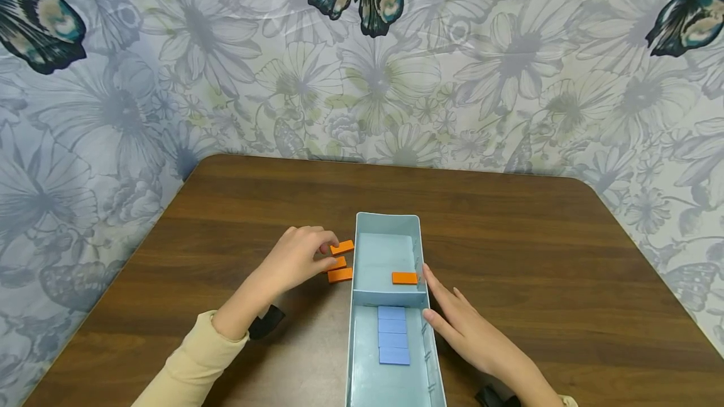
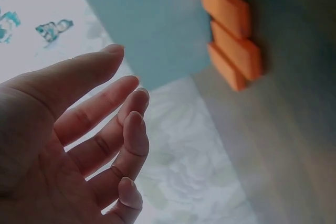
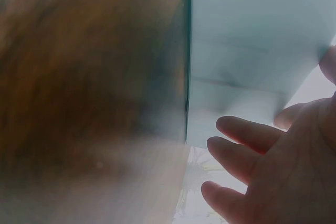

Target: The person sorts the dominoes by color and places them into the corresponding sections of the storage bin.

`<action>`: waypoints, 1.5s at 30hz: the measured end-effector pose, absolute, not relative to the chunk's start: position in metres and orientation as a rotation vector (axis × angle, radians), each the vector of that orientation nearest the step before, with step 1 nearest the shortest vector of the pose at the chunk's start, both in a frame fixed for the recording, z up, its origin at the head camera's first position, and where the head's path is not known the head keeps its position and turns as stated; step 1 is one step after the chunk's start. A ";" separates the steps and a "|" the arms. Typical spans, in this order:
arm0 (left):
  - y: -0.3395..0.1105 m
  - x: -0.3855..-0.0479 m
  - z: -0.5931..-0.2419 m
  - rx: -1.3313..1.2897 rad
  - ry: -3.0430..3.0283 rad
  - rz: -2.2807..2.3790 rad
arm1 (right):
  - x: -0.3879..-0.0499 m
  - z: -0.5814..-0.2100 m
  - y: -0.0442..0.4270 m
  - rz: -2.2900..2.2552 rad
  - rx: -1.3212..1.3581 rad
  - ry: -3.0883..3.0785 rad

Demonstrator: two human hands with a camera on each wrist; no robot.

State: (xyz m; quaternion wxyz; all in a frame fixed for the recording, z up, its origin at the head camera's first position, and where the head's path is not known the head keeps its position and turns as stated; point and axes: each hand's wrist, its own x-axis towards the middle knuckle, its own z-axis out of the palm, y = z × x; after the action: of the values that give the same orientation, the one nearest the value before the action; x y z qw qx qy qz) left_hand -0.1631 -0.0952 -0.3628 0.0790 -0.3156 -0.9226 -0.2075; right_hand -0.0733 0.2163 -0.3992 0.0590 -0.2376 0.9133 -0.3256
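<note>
A long pale blue box [image 1: 390, 299], split by a divider, stands on the table. In its far compartment lies an orange block [image 1: 405, 277]; blue blocks [image 1: 393, 335] line up in the near one. Three orange blocks [image 1: 340, 275] sit just outside the box's left wall, also seen as orange blocks [image 2: 231, 38] in the left wrist view. My left hand [image 1: 296, 256] hovers by these blocks, fingers loosely bent and holding nothing. With its fingertips, my right hand [image 1: 466, 328] touches the box's right wall; its fingers [image 3: 252, 135] are extended.
The brown wooden table [image 1: 271, 200] has rounded far corners. Behind it hangs a flower-patterned cloth [image 1: 396, 99] with butterflies. Dark wrist straps [image 1: 266, 322] show at both wrists.
</note>
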 end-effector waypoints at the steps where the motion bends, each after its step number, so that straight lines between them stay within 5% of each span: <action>1: -0.097 -0.163 -0.365 -0.940 -2.765 -0.623 | -0.073 -0.399 0.216 -0.986 -0.720 2.766; 19: -0.112 -0.175 -0.400 -0.874 -2.969 -0.554 | -0.073 -0.399 0.217 -0.996 -0.716 2.763; 45: -0.110 -0.184 -0.399 -0.850 -3.064 -0.475 | -0.074 -0.399 0.216 -1.004 -0.706 2.747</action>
State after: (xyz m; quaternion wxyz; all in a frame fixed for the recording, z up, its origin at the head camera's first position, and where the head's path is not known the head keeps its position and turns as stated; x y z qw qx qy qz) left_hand -0.1844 -0.1101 -0.3989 -0.0365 -0.2643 -0.9524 -0.1477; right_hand -0.0737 0.2165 -0.3991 0.0661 -0.2342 0.9110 -0.3330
